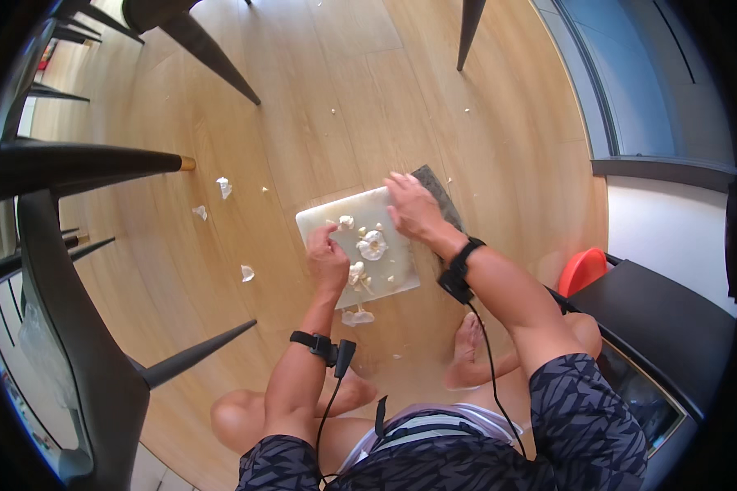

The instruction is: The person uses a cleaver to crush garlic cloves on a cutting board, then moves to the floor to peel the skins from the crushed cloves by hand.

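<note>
A white cutting board (405,264) lies on the wooden floor, partly over a dark grey slab (447,205). A garlic bulb (372,245) sits near its middle, with a smaller garlic piece (346,222) towards the far edge. My left hand (328,261) is over the board's left side, fingers bent beside that small piece; whether it pinches anything is hidden. Just right of the wrist rests a broken garlic cluster (357,272). My right hand (413,207) reaches across the far right edge of the board, fingers extended, with no object seen in it.
Garlic skins (223,188) and small crumbs are scattered over the floor (319,141). A dark chair (86,344) stands at left, its leg (202,353) pointing towards me. At right are a black cabinet (651,307) and a red plastic item (582,272). Cables run from both wrist straps.
</note>
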Action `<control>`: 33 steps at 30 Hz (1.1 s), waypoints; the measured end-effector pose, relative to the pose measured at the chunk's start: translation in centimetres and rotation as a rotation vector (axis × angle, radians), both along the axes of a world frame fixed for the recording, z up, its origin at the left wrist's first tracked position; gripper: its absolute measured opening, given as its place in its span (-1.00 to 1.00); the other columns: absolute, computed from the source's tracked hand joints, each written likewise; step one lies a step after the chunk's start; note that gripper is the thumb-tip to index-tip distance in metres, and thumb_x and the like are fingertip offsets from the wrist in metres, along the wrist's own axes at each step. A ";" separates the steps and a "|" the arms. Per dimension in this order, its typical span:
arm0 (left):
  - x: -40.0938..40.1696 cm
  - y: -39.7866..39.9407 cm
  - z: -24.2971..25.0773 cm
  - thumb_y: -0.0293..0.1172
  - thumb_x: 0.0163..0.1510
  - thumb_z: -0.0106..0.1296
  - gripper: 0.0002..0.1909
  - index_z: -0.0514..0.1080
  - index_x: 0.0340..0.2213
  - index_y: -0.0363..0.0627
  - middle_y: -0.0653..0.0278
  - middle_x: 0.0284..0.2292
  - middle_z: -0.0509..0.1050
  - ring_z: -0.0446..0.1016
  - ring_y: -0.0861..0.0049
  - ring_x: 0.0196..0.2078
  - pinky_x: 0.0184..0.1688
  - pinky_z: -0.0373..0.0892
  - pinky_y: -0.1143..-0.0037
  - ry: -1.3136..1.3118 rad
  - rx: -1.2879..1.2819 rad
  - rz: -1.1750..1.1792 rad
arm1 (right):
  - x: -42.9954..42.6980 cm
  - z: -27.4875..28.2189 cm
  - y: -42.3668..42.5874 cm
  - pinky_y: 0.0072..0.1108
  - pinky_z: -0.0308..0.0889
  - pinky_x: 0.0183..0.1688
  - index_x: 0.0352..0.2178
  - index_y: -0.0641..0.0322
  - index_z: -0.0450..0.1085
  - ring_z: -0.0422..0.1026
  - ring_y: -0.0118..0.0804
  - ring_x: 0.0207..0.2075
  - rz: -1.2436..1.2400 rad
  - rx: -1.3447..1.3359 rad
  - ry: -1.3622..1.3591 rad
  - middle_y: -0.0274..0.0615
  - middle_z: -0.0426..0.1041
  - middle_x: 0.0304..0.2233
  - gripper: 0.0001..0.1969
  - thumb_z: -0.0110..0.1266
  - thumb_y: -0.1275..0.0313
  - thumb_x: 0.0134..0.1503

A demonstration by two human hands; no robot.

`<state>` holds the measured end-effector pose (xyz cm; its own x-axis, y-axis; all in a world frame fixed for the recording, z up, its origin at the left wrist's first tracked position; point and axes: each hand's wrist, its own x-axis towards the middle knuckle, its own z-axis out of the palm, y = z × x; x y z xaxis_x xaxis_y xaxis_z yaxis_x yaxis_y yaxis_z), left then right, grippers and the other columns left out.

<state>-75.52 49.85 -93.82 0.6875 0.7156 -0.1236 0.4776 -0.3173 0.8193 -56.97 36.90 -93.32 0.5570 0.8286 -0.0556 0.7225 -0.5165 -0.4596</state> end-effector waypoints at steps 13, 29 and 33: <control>-0.7 -6.5 1.6 -0.55 -0.05 -0.03 -0.66 0.44 -0.16 -0.10 0.23 0.05 0.28 0.25 0.21 0.06 -0.01 0.24 0.28 0.216 0.418 -0.476 | -7.7 -1.9 -16.9 -0.19 0.37 -0.16 -0.28 0.36 0.29 0.44 0.19 -0.19 -0.310 -0.495 0.323 0.23 0.44 -0.28 -0.53 0.23 0.21 -0.11; -5.8 -6.7 1.2 -0.50 -0.10 0.12 -0.64 0.44 -0.18 -0.04 0.08 -0.04 0.32 0.28 0.13 0.04 0.04 0.23 0.26 0.242 0.317 -0.203 | -4.4 1.0 -12.2 -0.26 0.34 -0.43 -0.62 0.31 0.34 0.42 0.21 -0.49 -0.221 -0.189 0.457 0.14 0.44 -0.56 -0.71 0.11 0.25 -0.18; -6.3 -6.6 0.8 -0.53 -0.14 0.20 -0.52 0.37 -0.12 -0.09 0.03 -0.02 0.27 0.28 0.06 0.02 0.04 0.28 0.27 0.237 0.170 -0.111 | -4.5 0.3 -10.8 -0.23 0.38 -0.37 -0.60 0.28 0.39 0.47 0.17 -0.45 -0.155 -0.241 0.500 0.15 0.46 -0.54 -0.73 0.10 0.23 -0.15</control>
<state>-81.80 43.29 -93.02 0.7292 0.6616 -0.1748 0.6035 -0.5014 0.6199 -61.51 26.15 -92.99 0.5281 0.6708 -0.5208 0.3554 -0.7315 -0.5818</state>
